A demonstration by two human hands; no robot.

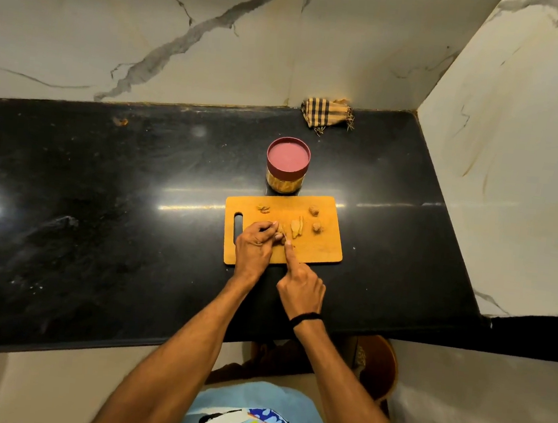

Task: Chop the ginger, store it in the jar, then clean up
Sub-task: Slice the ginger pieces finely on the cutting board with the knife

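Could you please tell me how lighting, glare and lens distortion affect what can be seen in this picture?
Head view: dim, warm light; glare streaks on the black countertop left of the cutting board and past its far right corner; the wide-angle lens bows the counter's front edge; the knife in the right hand is barely resolved against the ginger pinched by the left hand.

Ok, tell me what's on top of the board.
Two ginger chunks, cut slices and some scraps lie on the board. The left hand holds another piece, mostly covering it; the right hand points a finger beside it. What that hand grips is hidden.
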